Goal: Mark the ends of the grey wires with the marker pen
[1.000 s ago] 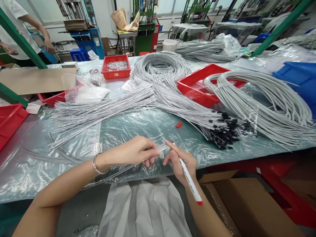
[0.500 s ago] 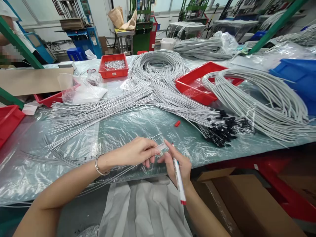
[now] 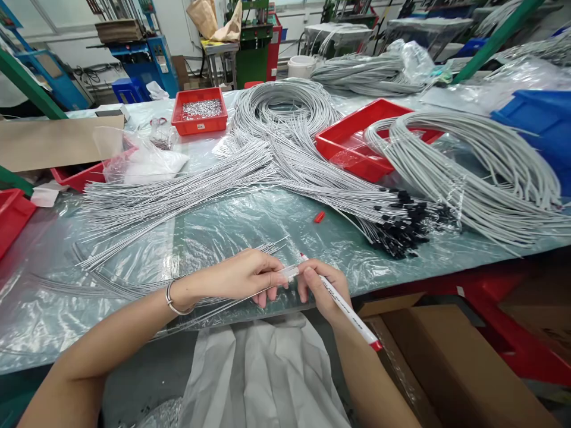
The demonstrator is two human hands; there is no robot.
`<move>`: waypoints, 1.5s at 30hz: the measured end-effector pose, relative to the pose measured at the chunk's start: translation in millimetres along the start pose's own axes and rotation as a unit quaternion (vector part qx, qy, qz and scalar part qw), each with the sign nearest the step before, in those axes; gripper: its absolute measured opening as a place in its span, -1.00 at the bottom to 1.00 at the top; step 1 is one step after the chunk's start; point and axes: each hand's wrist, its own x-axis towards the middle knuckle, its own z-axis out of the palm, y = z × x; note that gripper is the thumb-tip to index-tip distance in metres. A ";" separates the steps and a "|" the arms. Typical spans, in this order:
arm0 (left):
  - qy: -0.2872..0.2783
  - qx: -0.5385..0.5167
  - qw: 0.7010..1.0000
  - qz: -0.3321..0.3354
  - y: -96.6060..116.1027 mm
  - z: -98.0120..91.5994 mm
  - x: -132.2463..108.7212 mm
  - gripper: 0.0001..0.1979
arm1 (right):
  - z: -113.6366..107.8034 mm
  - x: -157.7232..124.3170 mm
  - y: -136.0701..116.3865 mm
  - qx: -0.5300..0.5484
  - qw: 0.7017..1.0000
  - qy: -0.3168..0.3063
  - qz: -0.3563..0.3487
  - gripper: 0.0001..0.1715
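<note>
My left hand (image 3: 245,273) is closed in a pinch on a small clear plastic piece (image 3: 289,271), just above the near table edge. Thin grey cables (image 3: 223,308) run under that hand and off to the left; whether its fingers grip them too is hidden. The fingertips of my right hand (image 3: 325,288) meet the other end of the clear piece. Across the same hand lies a white marker pen (image 3: 350,313) with a red end, its uncapped red tip pointing away from me. A loose red pen cap (image 3: 319,217) rests on the plastic-covered table beyond.
A large bundle of grey cables (image 3: 187,184) spreads across the table (image 3: 223,223), with black ends (image 3: 397,229) at right. Behind stand a red bin of small metal parts (image 3: 199,126), another red tray (image 3: 341,139) and a thick cable coil (image 3: 482,172). Cardboard boxes (image 3: 464,356) sit below right.
My right hand has closed in on the clear piece, its raised forefinger now bent down to it. The marker has swung so its rear end points further right.
</note>
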 end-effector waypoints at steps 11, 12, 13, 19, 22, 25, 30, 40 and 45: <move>-0.059 -0.039 0.996 -0.055 -37.8 6.4 20.7 -0.61 | -12.0 -5.2 21.5 0.015 0.989 0.144 -0.031 -0.80; -0.064 -0.043 0.995 -0.061 -41.7 6.9 23.4 -0.61 | -11.0 -7.1 22.7 -0.005 0.991 0.135 -0.015 -0.86; -0.069 -0.047 0.994 -0.064 -44.8 7.0 25.7 -0.62 | -9.9 -9.0 23.6 -0.020 0.992 0.128 -0.004 -0.91; -0.118 -0.034 0.989 -0.082 -50.3 3.1 34.6 -0.66 | -9.3 -17.2 24.3 -0.140 0.984 0.105 -0.021 -0.80; -0.123 -0.032 0.987 -0.094 -52.3 2.9 37.2 -0.65 | -10.2 -17.2 22.4 -0.220 0.964 0.116 -0.092 -0.72; -0.127 -0.034 0.987 -0.095 -54.0 3.3 38.6 -0.63 | -8.4 -15.8 20.9 -0.250 0.949 0.129 -0.142 -0.70; -0.130 -0.039 0.985 -0.105 -51.4 2.4 39.4 -0.61 | -6.3 -15.1 22.8 -0.258 0.942 0.122 -0.177 -0.72; -0.120 -0.031 0.986 -0.114 -48.7 4.1 40.2 -0.66 | -6.5 -15.0 23.6 -0.287 0.931 0.107 -0.196 -0.73; -0.120 -0.036 0.985 -0.117 -47.9 3.6 40.1 -0.65 | -6.0 -15.5 24.9 -0.283 0.931 0.119 -0.200 -0.70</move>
